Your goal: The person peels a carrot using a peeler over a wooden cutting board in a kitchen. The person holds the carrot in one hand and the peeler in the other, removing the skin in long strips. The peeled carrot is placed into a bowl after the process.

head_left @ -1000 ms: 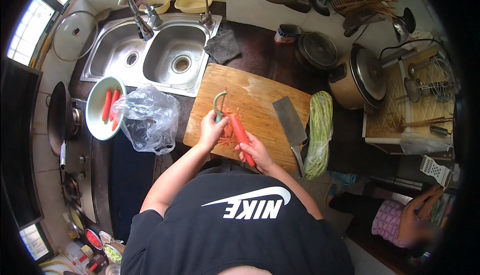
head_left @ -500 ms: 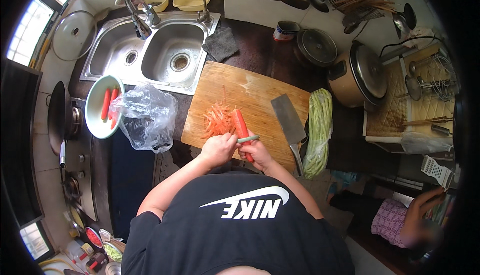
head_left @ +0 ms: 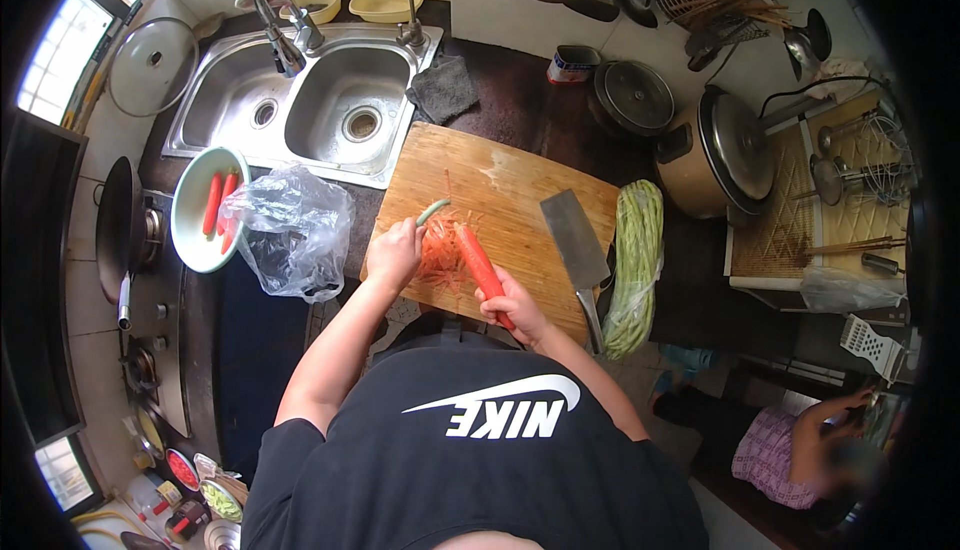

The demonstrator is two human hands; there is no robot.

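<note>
My right hand (head_left: 514, 306) is closed around the lower end of a red-orange carrot (head_left: 481, 266), which slants over the near part of a wooden cutting board (head_left: 530, 175). In my closed left hand (head_left: 396, 254) is a peeler (head_left: 433, 211) with a pale green body, held apart from the carrot to its left. Its blade is too small to make out. Below and between both hands, a heap of orange peelings (head_left: 441, 258) lies on the wood. A cleaver (head_left: 574, 238) rests along the board's right side, its handle toward me.
Bundled long green beans (head_left: 636, 265) lie right of the board. On the left are a pale bowl (head_left: 184, 218) of carrots and a clear plastic bag (head_left: 297, 235). A double sink (head_left: 372, 162) stands behind. At the far right, another person (head_left: 775, 455) reaches toward a shelf.
My left hand and the peeler have swung left and away from the carrot, to over the peelings. The carrot's tip has shifted slightly left in my right hand.
</note>
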